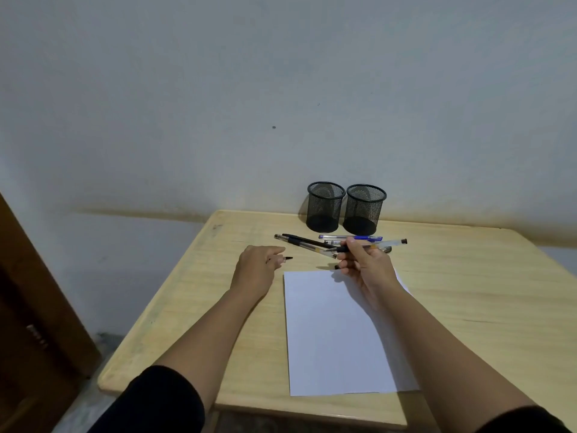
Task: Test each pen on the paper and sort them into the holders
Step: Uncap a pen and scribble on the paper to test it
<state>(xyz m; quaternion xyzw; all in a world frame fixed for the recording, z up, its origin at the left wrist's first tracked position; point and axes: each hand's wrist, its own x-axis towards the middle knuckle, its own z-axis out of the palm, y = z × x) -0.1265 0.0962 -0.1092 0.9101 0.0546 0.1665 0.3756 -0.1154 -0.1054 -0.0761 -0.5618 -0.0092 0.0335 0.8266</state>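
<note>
The job looks like it has only just begun. The two black mesh holders, the left holder [325,207] and the right holder [364,209], stand side by side at the back of the wooden table [468,292], touching the wall or very near it, and I can see right through their sides: no pen is in either one. The white paper [337,339] lies flat in front of the person and I see no ink marks on it, so I think no pen has been tried yet. A small bunch of pens [307,243] lies on the table between the holders and the paper, some crossing over each other, with a blue pen [352,237] lying nearest the holders. The right hand [363,264] is above the far edge of the paper, and its fingers and thumb pinch a clear pen with a dark grip [379,244], held sideways with the tip pointing left. The left hand [259,267] sits just to the left of the paper with its fingers curled, and a small black pen cap [288,258] pokes out from its fingertips, so I think the cap has come off the pen in the right hand. What is left is almost everything: scribble with this pen, drop it in a holder, then do the same for each pen in the bunch.
</note>
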